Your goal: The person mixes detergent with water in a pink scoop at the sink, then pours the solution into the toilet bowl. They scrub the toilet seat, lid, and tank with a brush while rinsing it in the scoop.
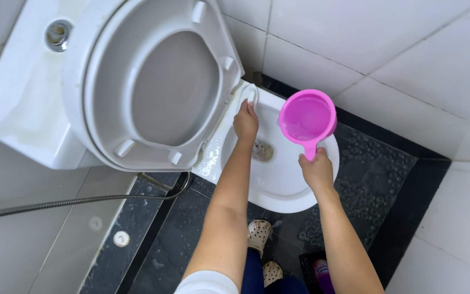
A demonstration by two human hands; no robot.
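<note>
A white toilet bowl [292, 193] stands below me with its seat and lid [153, 81] raised against the cistern [23, 92]. My left hand [245, 121] grips a white brush handle [251, 95] at the bowl's back rim. My right hand [316, 170] holds the handle of a pink plastic scoop [307, 118] with water in it, hanging level over the right side of the bowl. My patterned clogs [259, 235] stand on the dark floor just in front of the bowl.
A grey flexible hose [72, 202] runs from the left to the toilet's base. White tiled walls close in on the right and behind. A dark bubbled mat [371, 174] covers the floor right of the bowl. A dark basket with a bottle [317, 272] sits near my right forearm.
</note>
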